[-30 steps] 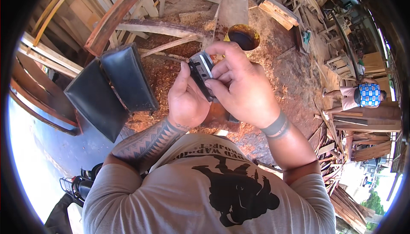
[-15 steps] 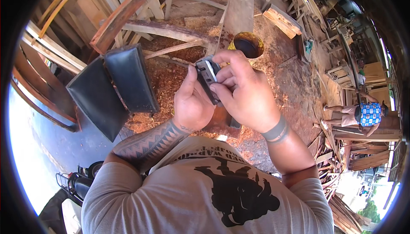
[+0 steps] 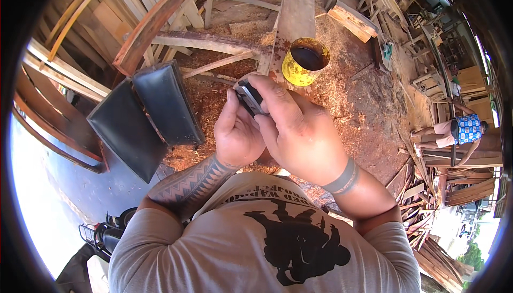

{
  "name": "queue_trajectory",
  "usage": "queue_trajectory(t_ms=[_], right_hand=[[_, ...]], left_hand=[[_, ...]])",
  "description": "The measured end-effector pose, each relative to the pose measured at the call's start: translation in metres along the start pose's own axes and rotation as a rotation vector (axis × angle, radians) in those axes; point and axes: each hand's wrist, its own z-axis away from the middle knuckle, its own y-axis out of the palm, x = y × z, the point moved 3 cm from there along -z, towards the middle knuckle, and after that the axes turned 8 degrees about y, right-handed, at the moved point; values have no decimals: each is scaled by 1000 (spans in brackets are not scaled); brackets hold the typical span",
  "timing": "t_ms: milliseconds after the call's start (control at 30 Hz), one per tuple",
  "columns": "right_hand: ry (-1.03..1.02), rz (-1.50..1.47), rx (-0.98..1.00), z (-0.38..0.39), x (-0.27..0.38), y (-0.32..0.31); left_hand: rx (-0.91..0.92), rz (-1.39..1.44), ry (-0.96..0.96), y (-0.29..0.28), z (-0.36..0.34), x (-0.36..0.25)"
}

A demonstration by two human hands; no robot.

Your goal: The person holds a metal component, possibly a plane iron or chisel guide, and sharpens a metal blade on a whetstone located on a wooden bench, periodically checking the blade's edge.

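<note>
A small oblong dark piece [image 3: 249, 99] with a pale metal edge is held up before my chest; its exact kind I cannot make out. My left hand [image 3: 239, 131] supports it from the left, thumb raised along its side and the other fingers mostly hidden. Over its right side curls my right hand [image 3: 302, 130], with the index finger bent across the top and the thumb pressed low against it. Much of the piece is covered by these fingers.
Beyond my hands stands a yellow bucket [image 3: 302, 71] with dark contents, beside a long plank [image 3: 297, 12]. Two black padded panels [image 3: 130, 127] lean at left. Wood shavings [image 3: 342, 112] litter the ground. At far right, a person in a blue patterned shirt [image 3: 468, 129] bends among timber.
My right hand has shifted slightly left and closed further over the piece, which now shows less of its slotted face. The bucket has come out from behind my hand. The person at right bends differently.
</note>
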Motion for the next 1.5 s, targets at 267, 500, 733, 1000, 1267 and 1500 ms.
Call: queue_trajectory(t_ms=[267, 500, 733, 1000, 1267, 1500], right_hand=[[-84, 43, 16, 6, 14, -10], [-155, 45, -51, 7, 17, -12], [-181, 45, -77, 3, 17, -7], [-121, 43, -40, 0, 17, -5], [-68, 31, -34, -5, 12, 0], [-39, -114, -79, -13, 8, -10]], left_hand=[[81, -154, 102, 12, -1, -9], [153, -217, 125, 13, -2, -13], [77, -86, 80, 0, -2, -12], [97, -113, 67, -4, -9, -12], [148, -80, 24, -7, -11, -17], [141, -111, 54, 11, -14, -20]])
